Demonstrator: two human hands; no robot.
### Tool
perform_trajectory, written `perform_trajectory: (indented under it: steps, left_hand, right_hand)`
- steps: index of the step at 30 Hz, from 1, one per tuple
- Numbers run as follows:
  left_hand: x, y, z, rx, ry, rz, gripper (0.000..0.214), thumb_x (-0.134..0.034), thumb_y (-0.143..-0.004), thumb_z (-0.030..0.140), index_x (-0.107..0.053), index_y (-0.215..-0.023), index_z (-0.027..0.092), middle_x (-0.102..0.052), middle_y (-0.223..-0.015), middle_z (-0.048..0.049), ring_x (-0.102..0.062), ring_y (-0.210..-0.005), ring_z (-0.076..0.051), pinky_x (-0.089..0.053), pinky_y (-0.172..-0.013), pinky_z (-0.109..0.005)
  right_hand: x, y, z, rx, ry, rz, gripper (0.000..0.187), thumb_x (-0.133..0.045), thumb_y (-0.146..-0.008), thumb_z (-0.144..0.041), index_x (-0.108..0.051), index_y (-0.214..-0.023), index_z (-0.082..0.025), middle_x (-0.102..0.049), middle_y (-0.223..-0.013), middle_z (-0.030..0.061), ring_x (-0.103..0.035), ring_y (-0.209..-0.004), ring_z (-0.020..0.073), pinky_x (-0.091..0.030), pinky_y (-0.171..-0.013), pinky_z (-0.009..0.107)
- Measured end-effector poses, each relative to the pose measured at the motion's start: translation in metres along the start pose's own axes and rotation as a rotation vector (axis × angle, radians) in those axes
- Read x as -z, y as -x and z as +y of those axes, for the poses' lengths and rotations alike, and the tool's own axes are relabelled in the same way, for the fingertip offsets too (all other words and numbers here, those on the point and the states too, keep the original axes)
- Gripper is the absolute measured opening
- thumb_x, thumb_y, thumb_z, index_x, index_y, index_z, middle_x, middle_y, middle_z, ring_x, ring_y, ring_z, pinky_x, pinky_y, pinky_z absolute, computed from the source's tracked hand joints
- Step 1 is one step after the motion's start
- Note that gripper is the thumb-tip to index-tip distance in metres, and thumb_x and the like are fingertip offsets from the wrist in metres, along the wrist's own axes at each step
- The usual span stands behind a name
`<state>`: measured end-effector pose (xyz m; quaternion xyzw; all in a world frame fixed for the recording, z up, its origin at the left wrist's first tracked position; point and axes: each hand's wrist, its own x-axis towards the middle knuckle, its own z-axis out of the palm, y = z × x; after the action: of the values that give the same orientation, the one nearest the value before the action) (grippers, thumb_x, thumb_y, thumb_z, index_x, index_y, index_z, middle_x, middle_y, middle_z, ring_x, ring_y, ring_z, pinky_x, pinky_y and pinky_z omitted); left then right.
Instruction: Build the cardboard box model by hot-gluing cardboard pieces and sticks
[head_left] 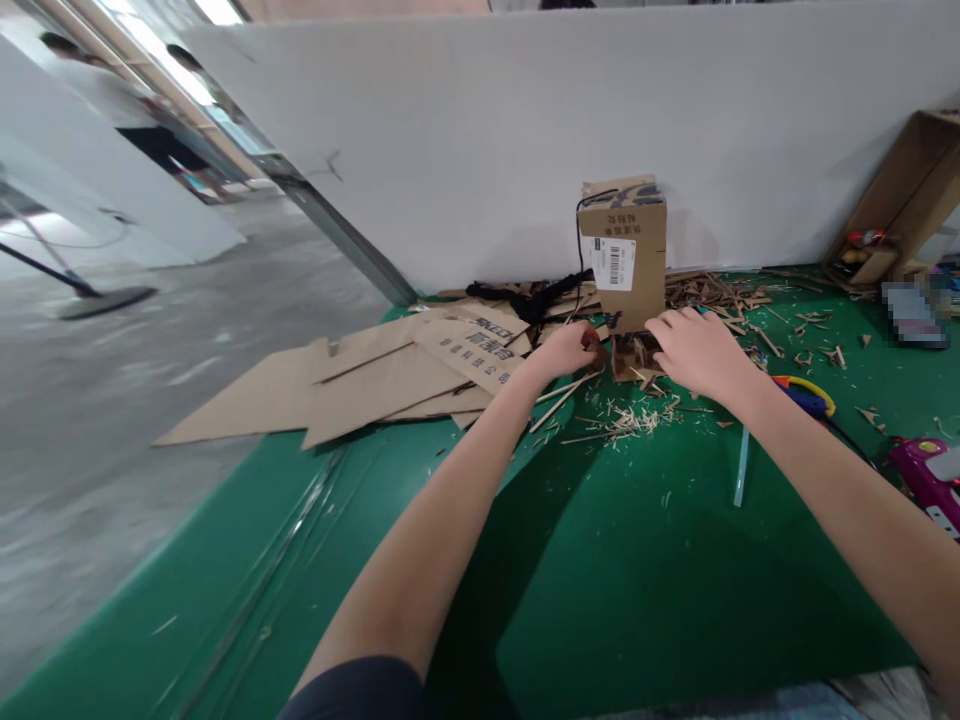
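My left hand (566, 352) has its fingers curled together at the left side of a small folded cardboard piece (632, 360); what they pinch, if anything, is hidden. From the right, my right hand (697, 352) grips the edge of that same piece, thumb low and fingers above. Directly behind stands an upright cardboard box (634, 225) with a white barcode label (613, 264). In front of my hands lies a small heap of pale wood splinters (634, 418). Thin wooden sticks (555, 405) rest beside my left wrist.
Flat cardboard sheets (375, 385) overhang the green table's (600, 590) left edge. A black cord (525, 298), cardboard scraps (712, 292), a clear glue stick (742, 468), a blue-and-yellow tool (810, 400) and a purple device (930, 480) lie around. An open box (900, 190) leans right. People stand far left.
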<state>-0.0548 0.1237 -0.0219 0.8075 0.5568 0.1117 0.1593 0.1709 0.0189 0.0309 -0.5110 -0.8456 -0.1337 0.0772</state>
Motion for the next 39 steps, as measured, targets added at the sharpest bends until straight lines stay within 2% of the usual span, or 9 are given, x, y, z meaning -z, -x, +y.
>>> perform_trajectory:
  steps: [5, 8, 11, 14, 20, 27, 32, 35, 39]
  left_hand:
    - [0.021, 0.007, -0.004, 0.022, 0.122, -0.068, 0.039, -0.064, -0.073, 0.035, -0.064, -0.108, 0.017, -0.070, -0.110, -0.0122, -0.069, -0.089, -0.021, -0.055, -0.070, -0.031]
    - [0.045, 0.019, -0.003, -0.014, 0.259, -0.182, 0.043, -0.069, -0.071, 0.039, -0.063, -0.109, 0.020, -0.069, -0.114, -0.0128, -0.069, -0.095, -0.023, -0.055, -0.071, -0.032]
    - [0.066, 0.033, 0.009, -0.120, 0.342, -0.285, 0.043, -0.069, -0.072, 0.042, -0.059, -0.108, 0.022, -0.069, -0.111, -0.0103, -0.069, -0.097, -0.022, -0.055, -0.076, -0.032]
    - [0.074, 0.044, 0.028, -0.183, 0.279, -0.296, 0.043, -0.066, -0.073, 0.043, -0.059, -0.110, 0.023, -0.068, -0.115, -0.0097, -0.068, -0.100, -0.021, -0.053, -0.080, -0.030]
    - [0.054, 0.050, 0.059, -0.230, 0.043, -0.450, 0.040, -0.068, -0.069, 0.041, -0.062, -0.105, 0.024, -0.068, -0.112, -0.0064, -0.066, -0.094, -0.023, -0.047, -0.073, -0.030]
    - [0.017, 0.052, 0.064, -0.217, -0.165, -0.540, 0.038, -0.068, -0.069, 0.037, -0.061, -0.104, 0.024, -0.069, -0.099, -0.0060, -0.063, -0.081, -0.023, -0.040, -0.061, -0.029]
    - [0.019, 0.056, 0.064, -0.169, -0.237, -0.509, 0.029, -0.066, -0.072, 0.028, -0.058, -0.099, 0.022, -0.069, -0.099, -0.0070, -0.063, -0.082, -0.022, -0.039, -0.059, -0.029]
    - [0.020, 0.056, 0.063, -0.144, -0.287, -0.513, 0.018, -0.064, -0.073, 0.022, -0.058, -0.091, 0.022, -0.070, -0.097, -0.0065, -0.062, -0.080, -0.021, -0.037, -0.057, -0.029]
    - [0.020, 0.054, 0.061, -0.129, -0.348, -0.531, 0.012, -0.066, -0.074, 0.025, -0.059, -0.083, 0.020, -0.070, -0.094, -0.0067, -0.061, -0.079, -0.021, -0.036, -0.057, -0.029]
  right_hand:
    - [0.010, 0.041, 0.010, -0.044, 0.023, -0.059, 0.037, -0.042, -0.093, -0.014, -0.058, -0.126, -0.013, -0.068, -0.119, 0.0151, -0.061, -0.107, 0.0318, -0.043, -0.080, 0.042]
    - [0.019, 0.073, 0.019, -0.196, 0.050, -0.171, 0.032, -0.042, -0.091, -0.015, -0.061, -0.118, -0.017, -0.071, -0.101, 0.0127, -0.067, -0.092, 0.0304, -0.042, -0.065, 0.038]
    - [0.023, 0.105, 0.030, -0.327, 0.061, -0.263, 0.027, -0.044, -0.092, -0.020, -0.062, -0.112, -0.021, -0.072, -0.092, 0.0110, -0.067, -0.074, 0.0278, -0.036, -0.051, 0.035]
    - [0.016, 0.132, 0.039, -0.354, 0.128, -0.260, 0.023, -0.050, -0.089, -0.022, -0.063, -0.109, -0.022, -0.071, -0.092, 0.0123, -0.067, -0.078, 0.0305, -0.038, -0.050, 0.035]
    - [-0.006, 0.149, 0.048, -0.388, 0.200, -0.263, 0.035, -0.049, -0.087, -0.017, -0.062, -0.120, -0.021, -0.068, -0.101, 0.0176, -0.064, -0.088, 0.0339, -0.046, -0.054, 0.038]
    - [-0.018, 0.143, 0.056, -0.440, 0.217, -0.233, 0.037, -0.052, -0.090, -0.025, -0.059, -0.124, -0.012, -0.065, -0.111, 0.0228, -0.061, -0.099, 0.0400, -0.050, -0.069, 0.048]
    - [-0.037, 0.148, 0.070, -0.428, 0.077, -0.271, 0.042, -0.049, -0.092, -0.020, -0.052, -0.132, -0.009, -0.070, -0.111, 0.0185, -0.065, -0.095, 0.0354, -0.049, -0.072, 0.043]
    - [-0.040, 0.151, 0.078, -0.414, -0.033, -0.235, 0.045, -0.050, -0.092, -0.018, -0.051, -0.137, -0.012, -0.072, -0.114, 0.0157, -0.068, -0.094, 0.0307, -0.049, -0.072, 0.038]
    - [-0.037, 0.152, 0.085, -0.508, -0.075, -0.160, 0.043, -0.051, -0.092, -0.017, -0.057, -0.135, -0.017, -0.074, -0.111, 0.0127, -0.070, -0.095, 0.0293, -0.050, -0.075, 0.036]
